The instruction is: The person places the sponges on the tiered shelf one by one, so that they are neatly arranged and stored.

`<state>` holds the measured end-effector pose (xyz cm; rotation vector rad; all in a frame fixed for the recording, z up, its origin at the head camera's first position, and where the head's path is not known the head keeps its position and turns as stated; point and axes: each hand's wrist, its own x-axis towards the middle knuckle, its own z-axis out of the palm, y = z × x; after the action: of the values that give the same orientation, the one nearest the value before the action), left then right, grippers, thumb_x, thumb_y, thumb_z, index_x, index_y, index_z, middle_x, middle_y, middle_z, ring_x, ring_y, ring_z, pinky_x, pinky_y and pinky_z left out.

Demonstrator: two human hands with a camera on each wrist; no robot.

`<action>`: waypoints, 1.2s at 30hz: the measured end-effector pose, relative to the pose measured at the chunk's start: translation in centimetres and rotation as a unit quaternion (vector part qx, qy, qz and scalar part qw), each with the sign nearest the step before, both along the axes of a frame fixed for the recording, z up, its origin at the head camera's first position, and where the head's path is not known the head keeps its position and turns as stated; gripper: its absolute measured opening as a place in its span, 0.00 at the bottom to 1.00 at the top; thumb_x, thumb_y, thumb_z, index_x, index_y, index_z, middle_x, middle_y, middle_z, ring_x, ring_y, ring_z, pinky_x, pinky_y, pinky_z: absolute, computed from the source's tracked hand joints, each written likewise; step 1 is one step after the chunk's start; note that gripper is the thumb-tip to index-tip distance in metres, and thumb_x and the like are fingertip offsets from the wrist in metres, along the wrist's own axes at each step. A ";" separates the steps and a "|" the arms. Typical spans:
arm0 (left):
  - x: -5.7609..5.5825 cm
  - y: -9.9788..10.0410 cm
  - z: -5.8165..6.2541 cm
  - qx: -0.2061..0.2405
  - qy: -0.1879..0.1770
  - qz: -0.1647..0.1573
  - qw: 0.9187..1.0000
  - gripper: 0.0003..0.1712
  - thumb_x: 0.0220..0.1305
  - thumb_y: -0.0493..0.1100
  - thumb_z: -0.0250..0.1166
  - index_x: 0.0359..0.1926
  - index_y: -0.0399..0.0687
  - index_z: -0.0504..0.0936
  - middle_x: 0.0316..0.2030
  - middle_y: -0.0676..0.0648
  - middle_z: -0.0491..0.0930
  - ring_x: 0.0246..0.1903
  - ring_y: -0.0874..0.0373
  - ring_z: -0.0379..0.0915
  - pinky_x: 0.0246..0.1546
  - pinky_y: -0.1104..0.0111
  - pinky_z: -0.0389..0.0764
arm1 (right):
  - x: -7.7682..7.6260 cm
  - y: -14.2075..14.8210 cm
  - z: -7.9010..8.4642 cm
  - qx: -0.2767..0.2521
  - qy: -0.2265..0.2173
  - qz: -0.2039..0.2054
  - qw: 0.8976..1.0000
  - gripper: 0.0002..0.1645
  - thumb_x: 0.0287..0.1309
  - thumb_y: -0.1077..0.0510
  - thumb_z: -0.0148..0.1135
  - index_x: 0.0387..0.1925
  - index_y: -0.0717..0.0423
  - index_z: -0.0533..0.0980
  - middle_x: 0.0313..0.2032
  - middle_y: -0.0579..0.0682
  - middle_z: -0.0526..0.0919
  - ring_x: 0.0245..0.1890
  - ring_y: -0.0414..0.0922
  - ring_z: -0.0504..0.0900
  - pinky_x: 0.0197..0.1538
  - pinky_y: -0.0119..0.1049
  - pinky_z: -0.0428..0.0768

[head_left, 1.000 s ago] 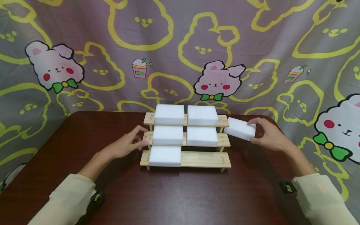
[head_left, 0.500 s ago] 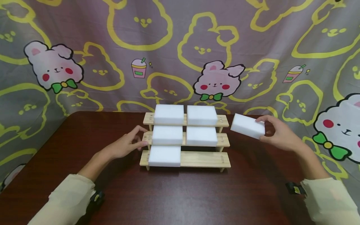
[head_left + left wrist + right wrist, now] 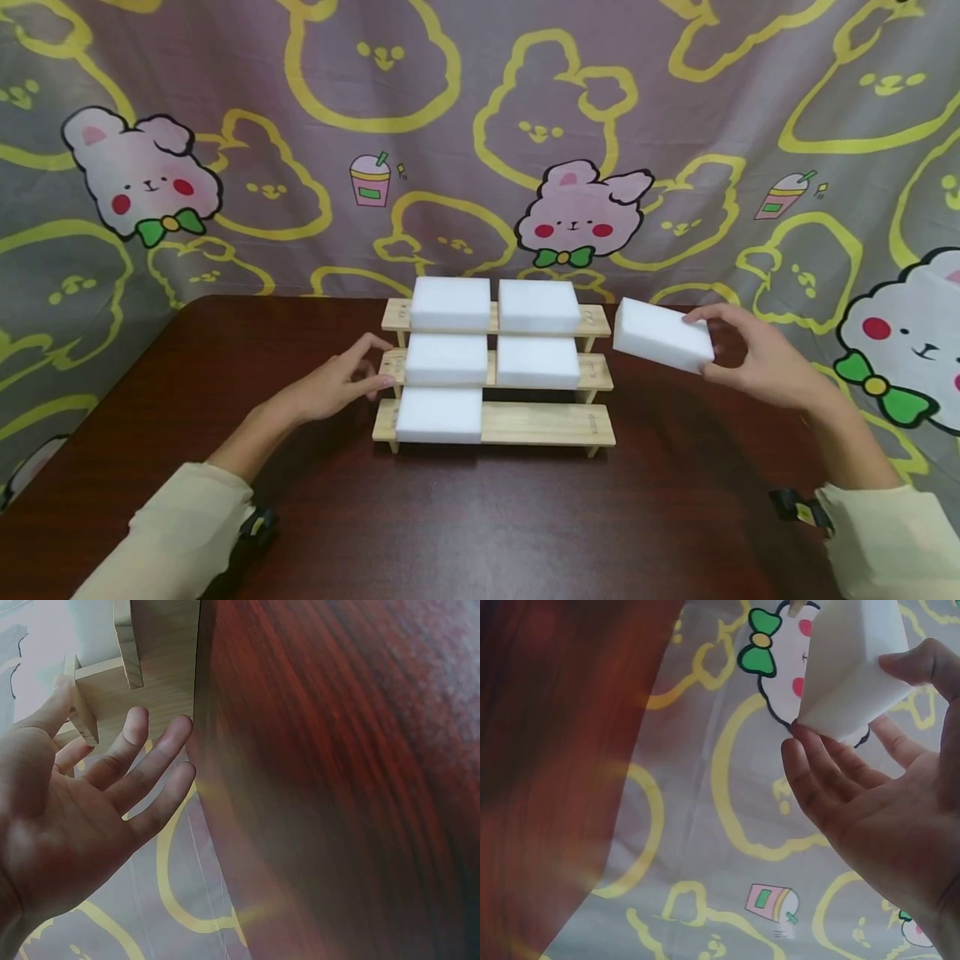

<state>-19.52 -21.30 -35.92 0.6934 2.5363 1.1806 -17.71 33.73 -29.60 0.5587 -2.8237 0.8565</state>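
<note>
A three-tier wooden display stand (image 3: 547, 424) bears white foam blocks: two on the top tier, two on the middle and one at the left of the bottom tier. My left hand (image 3: 333, 390) grips the left end of the middle tier between thumb and index finger. In the left wrist view, the other fingers (image 3: 154, 774) spread below the board. To the right of the stand, my right hand (image 3: 768, 364) holds another white foam block (image 3: 662, 335) by its right end, raised and tilted. The right wrist view shows the thumb on one face of this block (image 3: 847, 667) and fingertips at the opposite side.
The stand rests on a dark reddish-brown table (image 3: 480, 517). Behind the table's far edge hangs a grey-pink curtain (image 3: 450, 150) with yellow outlines and cartoon rabbits. The bottom tier's right half is bare wood.
My right hand has moved the foam block rightward, away from the stand's right end, then nearly stopped. The left hand has kept its place on the stand.
</note>
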 end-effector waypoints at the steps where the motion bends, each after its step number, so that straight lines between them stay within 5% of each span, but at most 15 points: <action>1: 0.0 0.0 0.0 0.000 -0.001 0.000 1.000 0.28 0.77 0.46 0.62 0.68 0.44 0.60 0.33 0.43 0.83 0.35 0.48 0.80 0.40 0.59 0.75 | 0.1 -0.1 0.1 0.001 0.003 0.000 1.000 0.35 0.48 0.69 0.75 0.59 0.59 0.72 0.52 0.58 0.78 0.44 0.55 0.77 0.40 0.34 0.78; 10: 0.0 0.0 0.1 -0.003 0.000 0.000 1.000 0.28 0.77 0.46 0.62 0.68 0.44 0.59 0.33 0.43 0.84 0.36 0.48 0.80 0.40 0.59 0.75 | 0.7 -1.3 0.9 0.003 0.013 0.029 0.999 0.40 0.42 0.68 0.78 0.60 0.56 0.73 0.57 0.57 0.76 0.50 0.56 0.75 0.47 0.48 0.77; 21: -0.1 0.0 0.0 -0.001 0.003 -0.002 1.000 0.29 0.77 0.47 0.62 0.67 0.43 0.59 0.33 0.42 0.83 0.35 0.48 0.80 0.40 0.59 0.75 | 1.5 -3.0 1.1 -0.016 0.037 0.104 0.994 0.43 0.41 0.70 0.80 0.60 0.50 0.74 0.57 0.45 0.74 0.49 0.36 0.73 0.47 0.27 0.76; 36: 0.0 0.0 -0.1 -0.001 0.002 0.000 1.000 0.29 0.77 0.46 0.63 0.68 0.44 0.59 0.32 0.43 0.83 0.35 0.48 0.80 0.40 0.59 0.75 | 2.1 -5.8 0.5 -0.033 0.039 0.202 0.978 0.45 0.37 0.70 0.82 0.58 0.44 0.75 0.56 0.41 0.78 0.53 0.38 0.74 0.55 0.28 0.73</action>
<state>-19.56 -21.26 -36.00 0.6955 2.5407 1.1774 -15.58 27.95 -29.07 1.1559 -2.6388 0.9595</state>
